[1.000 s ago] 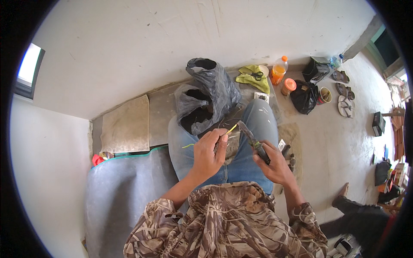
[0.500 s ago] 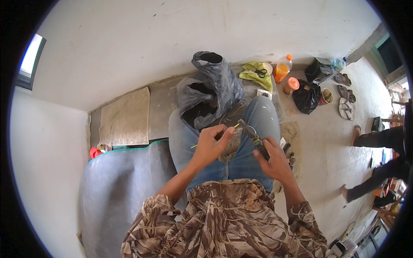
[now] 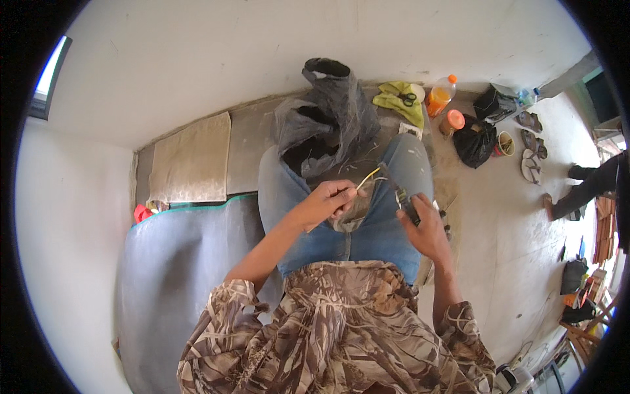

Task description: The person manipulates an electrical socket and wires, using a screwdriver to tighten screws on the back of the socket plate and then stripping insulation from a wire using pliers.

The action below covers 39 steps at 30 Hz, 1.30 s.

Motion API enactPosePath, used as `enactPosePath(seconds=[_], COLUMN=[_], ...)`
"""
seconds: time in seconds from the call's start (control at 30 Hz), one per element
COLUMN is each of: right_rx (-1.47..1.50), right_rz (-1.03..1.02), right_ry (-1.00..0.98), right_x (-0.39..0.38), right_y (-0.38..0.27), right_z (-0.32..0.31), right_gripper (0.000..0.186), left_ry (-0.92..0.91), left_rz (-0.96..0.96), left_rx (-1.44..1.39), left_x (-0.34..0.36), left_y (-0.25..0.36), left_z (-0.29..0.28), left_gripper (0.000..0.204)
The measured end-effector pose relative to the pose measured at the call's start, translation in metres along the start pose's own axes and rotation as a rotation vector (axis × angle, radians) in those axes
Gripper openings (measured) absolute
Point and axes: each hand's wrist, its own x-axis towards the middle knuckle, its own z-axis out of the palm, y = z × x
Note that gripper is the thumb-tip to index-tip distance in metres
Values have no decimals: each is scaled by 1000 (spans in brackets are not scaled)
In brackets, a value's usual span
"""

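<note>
Between the thumb and fingers of my left hand [image 3: 332, 199] is a thin yellow-and-white wire [image 3: 369, 178], slanting up to the right. My right hand [image 3: 426, 227] is wrapped round the grip of a dark pliers-like hand tool [image 3: 401, 198]. The narrow head of this tool meets the far tip of the wire; whether its jaws are closed on it I cannot tell. Both hands are above my lap, between my jeans-clad legs [image 3: 412, 164]. Just beyond them, a crumpled dark plastic bag [image 3: 357, 111] stands with its mouth open.
Right of the bag lie a yellow-green cloth [image 3: 391, 97] and black-handled scissors [image 3: 408, 99]. Farther right stand an orange drink bottle [image 3: 441, 96], a lidded jar [image 3: 453, 123], a black bag [image 3: 474, 143] and a cup [image 3: 504, 144]. Sandals [image 3: 531, 165] and a person's leg [image 3: 584, 190] are at far right.
The wire has swung to a steeper slant, and more of it shows past my left fingers. My right hand has shifted slightly right. At far right the other person's legs have moved.
</note>
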Motion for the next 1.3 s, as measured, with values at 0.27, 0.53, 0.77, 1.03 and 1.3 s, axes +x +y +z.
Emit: enactPosePath(seconds=[0.27,0.53,0.77,1.03,1.3], right_rx=[208,1166,1433,1389,1365], right_rz=[150,340,319,321,365], right_ry=[-25,-471,-875,-871,-705], right_x=[8,-41,-34,-27,-41], right_y=[41,8,-16,-24,-44], right_z=[-10,3,23,16,49], right_gripper=[33,30,28,34,36], left_ry=[-242,114,71,61,411], left_rz=[-144,430,565,563,703], left_rx=[-413,-841,-897,-918,-981], left_x=[-14,-8,-5,-7,4], left_y=[-6,23,38,41,28], left_z=[-16,9,21,30,31], left_gripper=[23,10,6,6,19])
